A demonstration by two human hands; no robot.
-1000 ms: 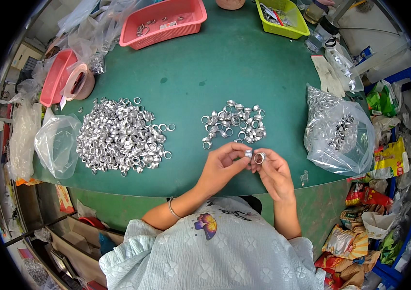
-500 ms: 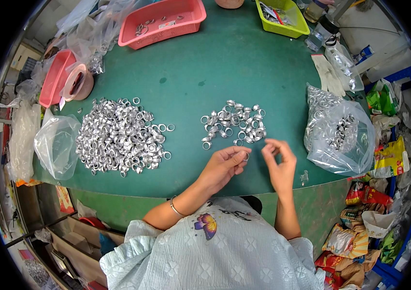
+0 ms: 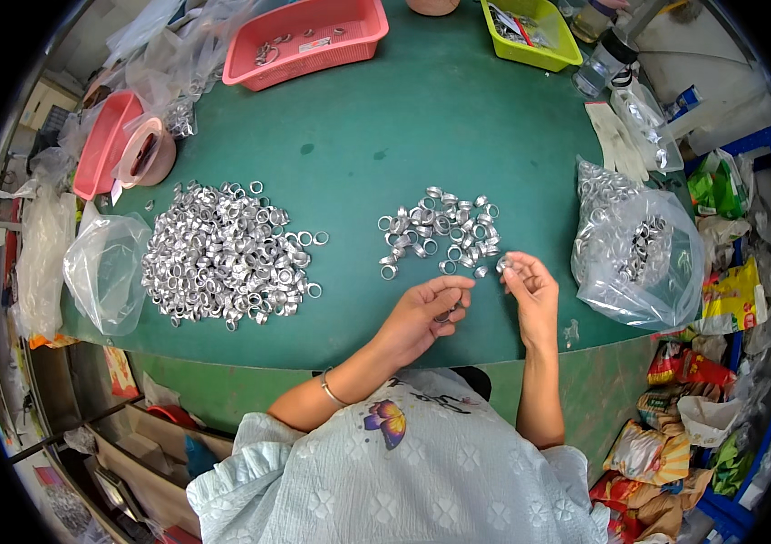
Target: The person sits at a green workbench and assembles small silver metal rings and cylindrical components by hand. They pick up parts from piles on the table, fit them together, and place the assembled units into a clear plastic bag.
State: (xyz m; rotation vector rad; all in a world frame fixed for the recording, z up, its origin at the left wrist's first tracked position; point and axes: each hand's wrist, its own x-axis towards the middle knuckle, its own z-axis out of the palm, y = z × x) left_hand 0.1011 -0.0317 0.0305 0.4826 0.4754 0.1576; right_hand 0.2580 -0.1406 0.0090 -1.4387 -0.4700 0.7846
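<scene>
A small metal ring (image 3: 501,265) is pinched between the thumb and fingertips of the right hand (image 3: 530,295), just beside the near edge of the small pile of rings (image 3: 440,231) on the green table (image 3: 421,118). The fingers of the left hand (image 3: 421,313) are curled together around another small ring (image 3: 444,316), only partly seen, nearer the body than the small pile. A large pile of rings (image 3: 222,254) is spread well to the left of the small pile, with an empty clear bag (image 3: 104,267) beyond it. A clear bag of rings (image 3: 635,249) is set to the right of the small pile. A pink basket (image 3: 308,36) and a yellow-green tray (image 3: 530,32) are placed far behind it.
</scene>
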